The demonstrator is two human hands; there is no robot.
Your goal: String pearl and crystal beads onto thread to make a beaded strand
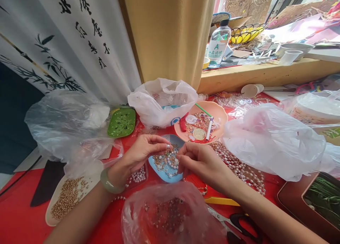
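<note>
left wrist (pixel 120 170): smooth, rounded, pale-green bangle (pixel 106 183) | left forearm (pixel 87 206): bare | right forearm (pixel 255 198): bare

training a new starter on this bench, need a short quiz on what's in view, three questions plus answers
1. What small thing sits at the fingertips of the left hand?
2. True or false: the scissors appear lower in the picture than the blue plate.
3. The gold beads towards the left side of the picture lie in:
A) the blue plate
B) a pale tray
C) a green tray

Key
1. A white pearl-like bead.
2. True.
3. B.
</note>
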